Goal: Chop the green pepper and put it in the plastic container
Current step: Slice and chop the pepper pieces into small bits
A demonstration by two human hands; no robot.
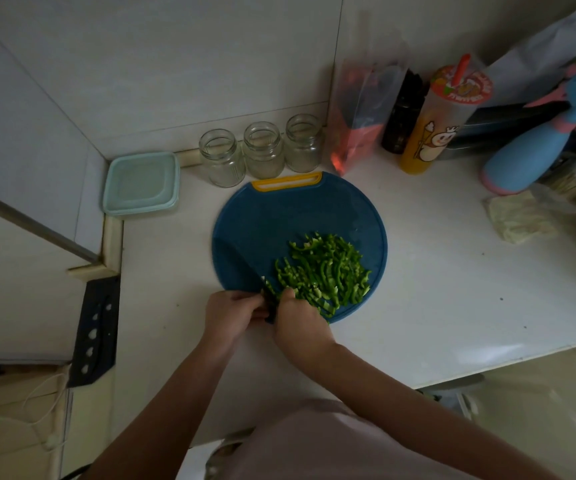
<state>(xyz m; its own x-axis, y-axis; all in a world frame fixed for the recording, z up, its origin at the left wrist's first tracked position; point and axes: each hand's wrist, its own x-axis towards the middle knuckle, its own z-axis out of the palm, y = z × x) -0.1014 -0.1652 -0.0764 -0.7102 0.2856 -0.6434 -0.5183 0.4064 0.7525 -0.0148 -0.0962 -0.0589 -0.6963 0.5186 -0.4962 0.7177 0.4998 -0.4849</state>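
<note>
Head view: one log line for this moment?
pepper: strips on board | knife: between left hand and right hand, grip unclear | container: lidded, left of board

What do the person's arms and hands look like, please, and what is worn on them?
The left arm and right arm are bare to past the elbows, with no sleeves. The left hand and right hand wear no gloves, and no watch, bracelet or ring shows. A pale pink garment covers the torso below.
</note>
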